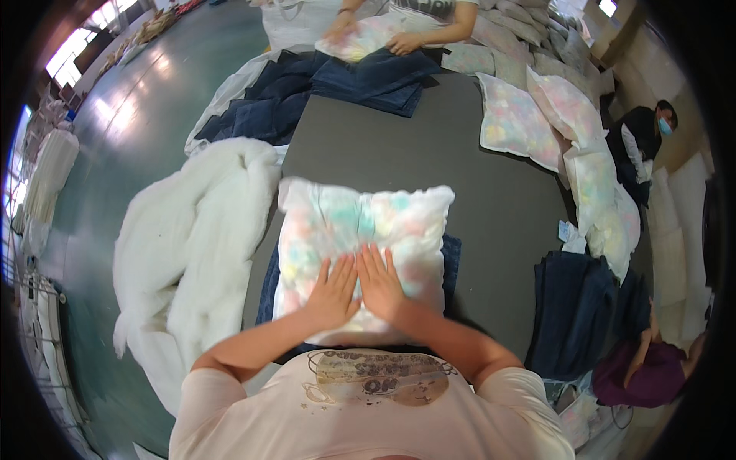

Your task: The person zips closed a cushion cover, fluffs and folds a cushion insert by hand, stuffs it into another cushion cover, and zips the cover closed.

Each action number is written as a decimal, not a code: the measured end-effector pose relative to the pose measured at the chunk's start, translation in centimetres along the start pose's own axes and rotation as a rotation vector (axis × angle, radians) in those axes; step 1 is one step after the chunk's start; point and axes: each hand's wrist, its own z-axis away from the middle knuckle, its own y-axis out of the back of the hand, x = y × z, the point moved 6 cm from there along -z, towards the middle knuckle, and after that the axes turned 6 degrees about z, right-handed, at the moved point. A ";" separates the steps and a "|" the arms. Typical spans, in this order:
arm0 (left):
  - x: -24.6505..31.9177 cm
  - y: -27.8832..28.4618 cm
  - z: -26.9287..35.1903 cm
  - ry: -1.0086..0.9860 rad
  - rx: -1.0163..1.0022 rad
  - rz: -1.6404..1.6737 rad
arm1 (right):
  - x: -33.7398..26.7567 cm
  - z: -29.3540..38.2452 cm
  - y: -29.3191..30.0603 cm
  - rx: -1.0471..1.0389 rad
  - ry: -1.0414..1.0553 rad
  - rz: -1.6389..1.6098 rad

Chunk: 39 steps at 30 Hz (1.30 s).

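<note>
Right in front of me lies a square pillow (397, 221) in a thin white cover, with pastel pink, green and yellow patches showing through. My left hand (333, 290) rests flat on its top, fingers pointing away from me. Beside it, my right hand (379, 282) also lies palm down on the pillow, the two hands nearly touching. Neither hand grips anything; the fingers are straight and mostly close together. Under the pillow, dark blue denim (452, 259) sticks out at both sides, on the grey table (489, 213).
Fluffy white batting (190, 230) hangs along the table's left side. Folded denim (572, 310) lies at the right, below more pastel pillows (517, 118). Across the table a person's hands (405, 43) handle another pillow above stacked denim (368, 80). Two more people are at the right.
</note>
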 end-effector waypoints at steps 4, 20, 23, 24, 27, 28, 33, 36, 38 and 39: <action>0.0 -0.5 -0.9 -0.024 0.063 -0.014 | 0.5 0.8 -0.7 0.107 -0.039 0.054; -13.9 6.5 8.8 0.674 0.576 0.788 | 14.0 14.7 4.7 0.229 -0.722 -0.795; -14.0 1.7 9.7 0.776 0.417 1.359 | 13.8 17.1 0.7 0.064 -0.817 -1.112; -13.5 1.0 9.5 0.784 0.404 1.432 | 13.8 16.7 0.8 0.137 -0.766 -1.084; -11.0 2.1 7.4 0.646 0.383 1.473 | 12.8 15.4 0.1 0.038 -0.917 -1.040; -9.7 3.0 6.5 0.546 0.373 1.537 | 12.4 14.5 0.7 0.026 -0.875 -1.023; -8.2 6.6 5.8 0.526 0.530 1.441 | 10.8 13.7 6.6 0.305 -0.685 -1.116; -7.9 6.0 6.5 0.507 0.529 1.356 | 10.6 16.5 8.2 0.277 -0.738 -1.094; -7.9 5.2 7.5 0.679 0.426 1.019 | 10.5 17.9 8.0 -0.079 -0.782 -0.707; -8.1 5.1 7.9 0.827 0.338 0.823 | 10.6 18.4 7.8 -0.275 -0.792 -0.488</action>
